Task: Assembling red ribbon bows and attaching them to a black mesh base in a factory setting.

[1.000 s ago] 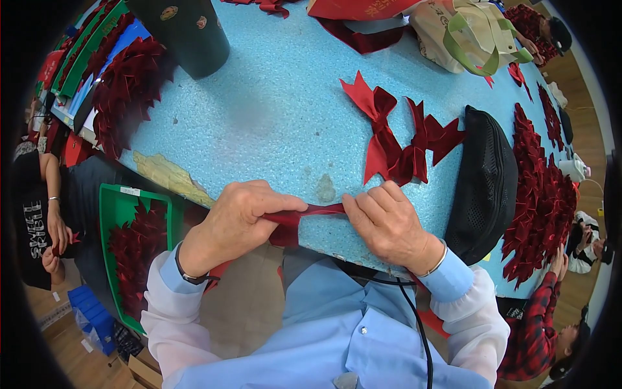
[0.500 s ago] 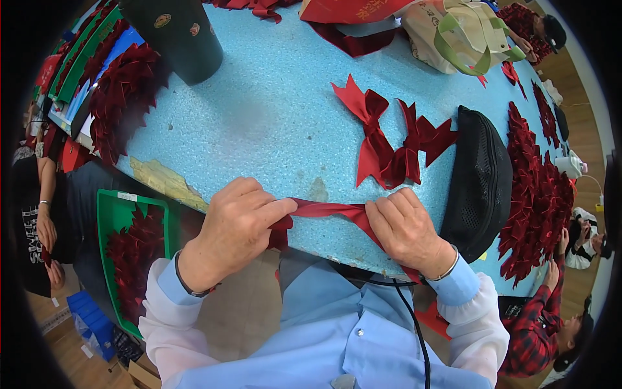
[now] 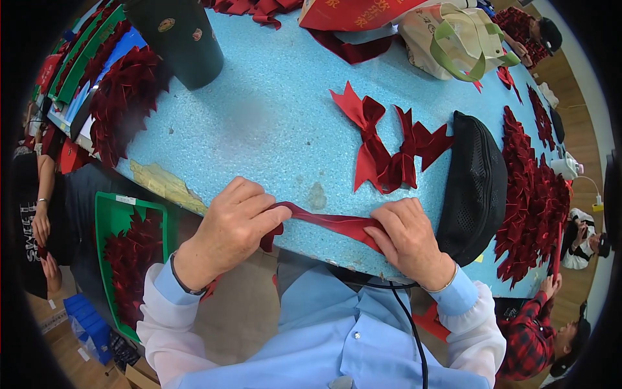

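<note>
A dark red ribbon (image 3: 334,222) stretches between my two hands, just above the near edge of the blue table (image 3: 272,155). My left hand (image 3: 236,223) pinches one part of it, and a short piece hangs below those fingers. My right hand (image 3: 408,236) grips the other side, where the ribbon widens and shows a brighter red face. Beyond my hands lie two tied red bows, one on the left (image 3: 367,136) and one on the right (image 3: 414,146). Fingertips of both hands are partly hidden.
A black mesh pouch (image 3: 476,188) lies beside my right hand. Heaps of red bows spread at the right (image 3: 528,201) and left (image 3: 126,100). A green bin (image 3: 103,259) holds more. A dark tumbler (image 3: 188,45) and a cream bag (image 3: 447,39) stand farther back. People work around the table.
My right hand has shifted slightly, its thumb now lying along the ribbon. The ribbon slants down to the right and shows more of its width. The ribbon's tail under that hand no longer shows.
</note>
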The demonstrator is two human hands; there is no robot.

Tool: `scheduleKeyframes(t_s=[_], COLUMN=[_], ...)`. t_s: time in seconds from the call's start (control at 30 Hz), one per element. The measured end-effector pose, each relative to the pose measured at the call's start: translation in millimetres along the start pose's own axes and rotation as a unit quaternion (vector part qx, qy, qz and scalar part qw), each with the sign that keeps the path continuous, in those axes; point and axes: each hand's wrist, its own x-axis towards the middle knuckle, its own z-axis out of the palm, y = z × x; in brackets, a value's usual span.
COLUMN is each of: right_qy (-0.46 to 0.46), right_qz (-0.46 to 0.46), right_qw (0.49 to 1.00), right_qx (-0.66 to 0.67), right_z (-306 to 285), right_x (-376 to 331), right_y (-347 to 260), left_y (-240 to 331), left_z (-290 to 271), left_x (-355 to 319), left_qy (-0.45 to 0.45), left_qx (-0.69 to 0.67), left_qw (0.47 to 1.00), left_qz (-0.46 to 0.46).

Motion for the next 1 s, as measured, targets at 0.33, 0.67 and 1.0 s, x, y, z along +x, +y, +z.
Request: scheduleKeyframes(t_s=[0.33,0.67,1.0], right_qy=[-0.037,-0.122,-0.144], right_qz=[-0.098,-0.170,-0.188], right_qw=[0.991,0.953,0.943], right_qx=[-0.084,-0.217,-0.235], right_z=[-1,-6,-9], right_x=[-12,-3,5], right_y=[4,-13,-17], left_y=[-8,-6,-14], left_z=[-3,-5,-10], left_x=[1,1,-4], left_qy=[-0.023,-0.011,-0.018], left_qx=[-0.022,-0.024,-0.099], left_qw=[0.999,0.999,0.991], left_qz=[-0.028,-0.022,-0.090])
